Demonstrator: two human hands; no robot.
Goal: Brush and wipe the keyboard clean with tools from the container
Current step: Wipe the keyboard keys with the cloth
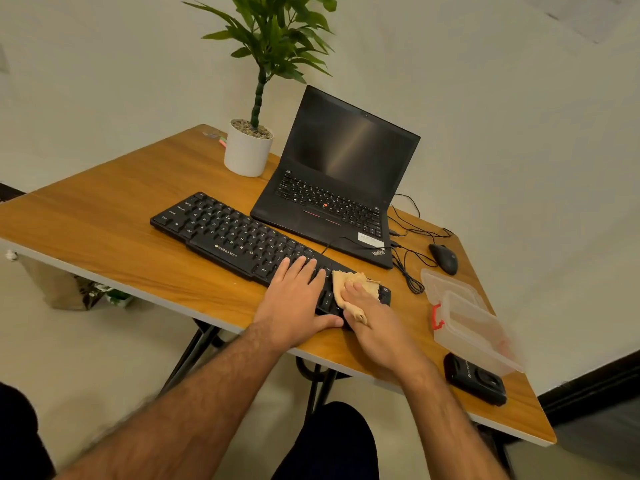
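The right hand [372, 315] lies on the right end of the keyboard [242, 237] with a beige cloth [349, 289] under its palm and fingers; the fingers bend over the cloth and press it onto the keys, though whether they pinch it I cannot tell. The left hand [294, 296] rests flat just beside it, fingers straight on the keys and thumb along the near edge, bracing the board. The cloth looks soft and limp; it should bunch and slide easily, so it is best held as a wad under the palm rather than by a corner. The keyboard looks light and thin, likely to skid on the smooth worktop [104, 230] unless pinned at an end, as the left hand does. Its keys may depress or catch threads, so light strokes seem wise. To the right stands the clear container [464, 317], lid open, with a red latch. Farther back are a laptop [339, 181], a mouse [444, 258] and a potted plant [247, 147].
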